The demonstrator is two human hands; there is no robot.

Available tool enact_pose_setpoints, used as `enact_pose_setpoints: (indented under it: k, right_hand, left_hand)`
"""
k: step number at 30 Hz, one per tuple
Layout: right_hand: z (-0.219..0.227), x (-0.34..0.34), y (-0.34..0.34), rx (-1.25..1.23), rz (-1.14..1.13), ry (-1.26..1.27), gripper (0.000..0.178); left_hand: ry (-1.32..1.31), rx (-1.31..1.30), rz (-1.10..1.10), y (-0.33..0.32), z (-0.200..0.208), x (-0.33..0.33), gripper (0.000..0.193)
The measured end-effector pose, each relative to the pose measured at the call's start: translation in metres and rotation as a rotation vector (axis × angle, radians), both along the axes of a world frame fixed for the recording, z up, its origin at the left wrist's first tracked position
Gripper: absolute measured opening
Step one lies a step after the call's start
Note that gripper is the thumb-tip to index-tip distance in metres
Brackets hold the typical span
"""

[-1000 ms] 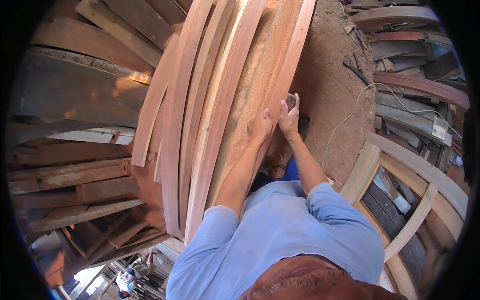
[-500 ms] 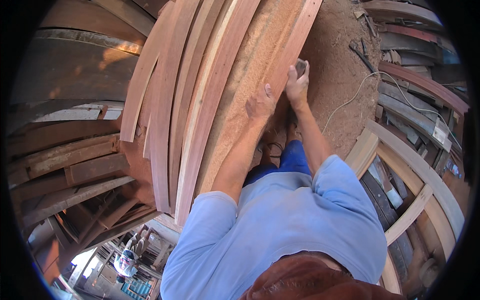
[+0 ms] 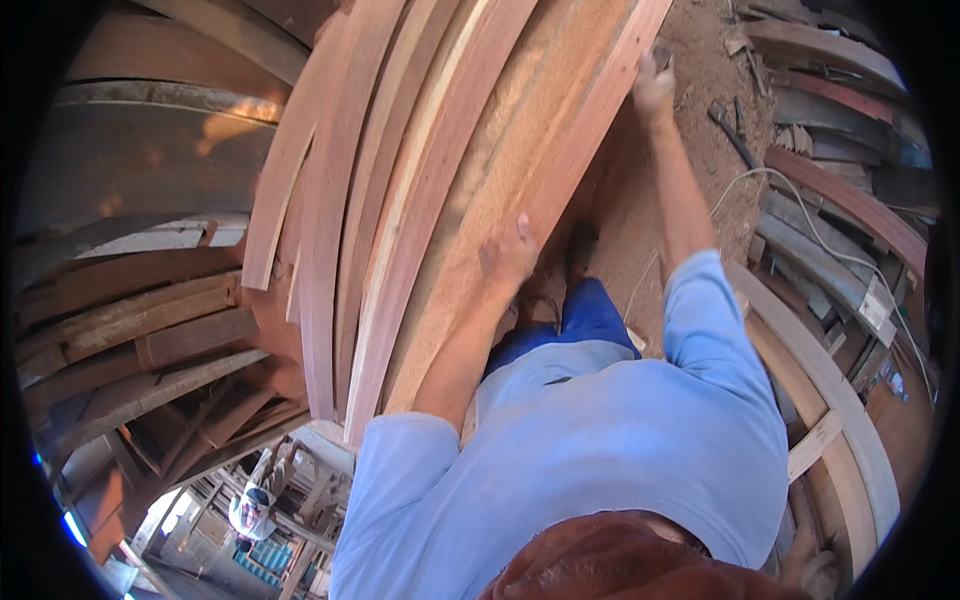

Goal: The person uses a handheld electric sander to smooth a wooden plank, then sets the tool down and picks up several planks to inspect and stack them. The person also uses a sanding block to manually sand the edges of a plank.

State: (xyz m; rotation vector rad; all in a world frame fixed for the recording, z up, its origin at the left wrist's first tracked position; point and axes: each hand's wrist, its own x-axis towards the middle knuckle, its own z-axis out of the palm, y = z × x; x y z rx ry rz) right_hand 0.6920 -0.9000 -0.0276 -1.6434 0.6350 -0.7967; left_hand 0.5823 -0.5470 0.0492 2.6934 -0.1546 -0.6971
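A long reddish wooden board [image 3: 592, 130] runs along the right edge of a sawdust-covered work surface [image 3: 500, 165]. My left hand [image 3: 508, 252] is closed over the board's near part, thumb pointing away from me; some of its fingers are hidden. Farther up, my right hand [image 3: 654, 90] is beside the board's right edge, arm stretched out. Its blurred fingers are wrapped round a small dark block [image 3: 662, 57], mostly covered by the hand. Whether the block touches the board's edge, I cannot tell.
Several long planks [image 3: 425, 195] lie side by side left of the board. Stacked timber [image 3: 830, 50] and a pale cable [image 3: 815, 225] are on the right, near a wooden frame [image 3: 815, 445]. A dark tool [image 3: 735, 135] lies on the dusty floor. Another person [image 3: 252, 510] is at lower left.
My right hand has slid away from me along the board's edge with the dark block, its arm straightening. My left hand has shifted slightly nearer to me.
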Motion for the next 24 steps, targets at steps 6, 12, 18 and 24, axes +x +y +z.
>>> enact_pose_setpoints:
  k: [6,12,18,24]
  right_hand:
    - [0.009,-0.065,0.110,0.063,-0.053,0.207,0.070]
    - [0.019,0.035,-0.033,0.003,-0.089,0.203,0.059]
    - [0.004,0.056,-0.081,0.080,-0.105,0.303,0.064]
    - [0.012,0.005,-0.005,0.134,-0.030,0.309,0.073]
  left_hand:
    - [-0.055,-0.057,0.018,0.009,-0.020,-0.012,0.043]
    - [-0.002,-0.007,0.036,0.008,-0.008,-0.005,0.043]
    - [0.029,-0.053,0.025,0.005,0.007,-0.005,0.046]
    - [0.094,0.040,0.033,0.015,-0.010,-0.012,0.047]
